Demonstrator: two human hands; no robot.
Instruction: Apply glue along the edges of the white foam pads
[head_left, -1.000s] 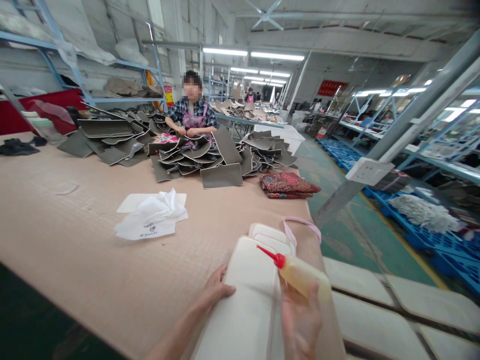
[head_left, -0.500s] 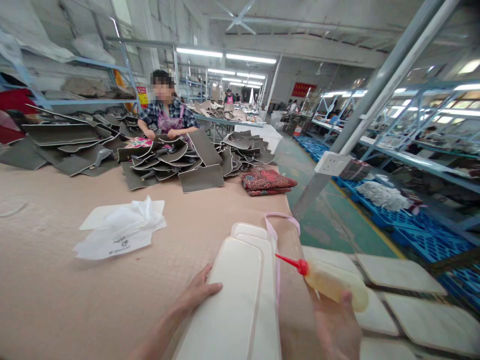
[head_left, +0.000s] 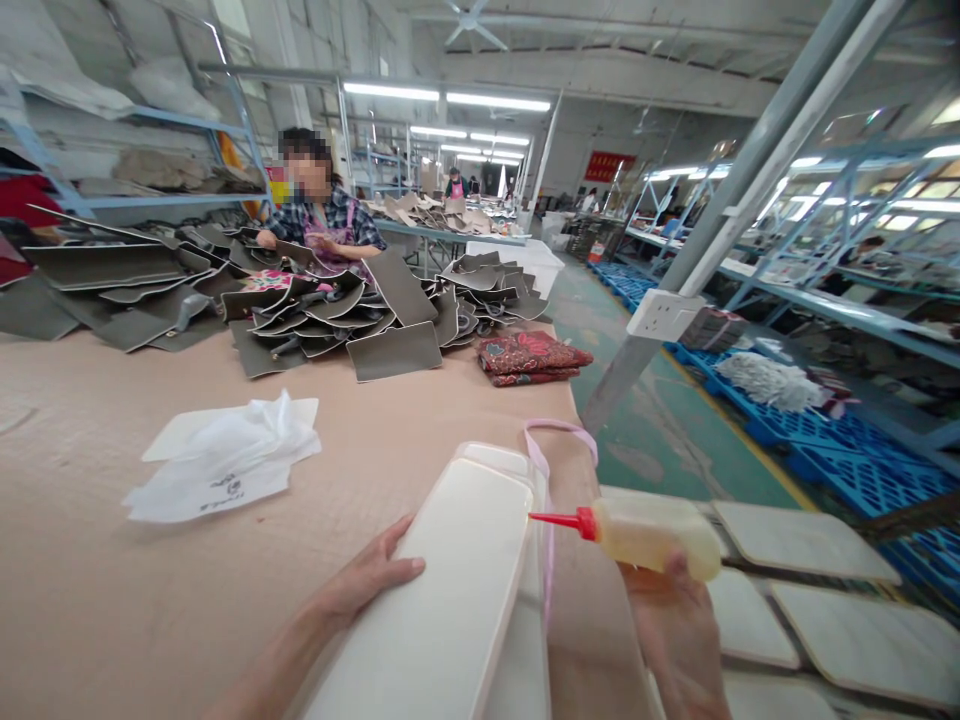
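My left hand grips the left edge of a long off-white panel with rounded corners, thumb on top and the other fingers partly hidden. The panel sits tilted over another off-white panel on the table. My right hand is wrapped round a clear squeeze bottle of yellowish liquid, held almost level. Its red nozzle points left, the tip at the upper panel's right edge; whether it touches I cannot tell. A pink strap lies beside the panels.
Crumpled white sheets lie on the tan table. Grey-brown pieces are heaped farther back, near a person at work. Folded red patterned cloth rests by the right edge. More off-white panels are at lower right, near a post.
The upper panel has shifted left and tilted, with my left hand on its edge. The bottle has moved left and turned nearly level, bringing its nozzle to the panel's right edge.
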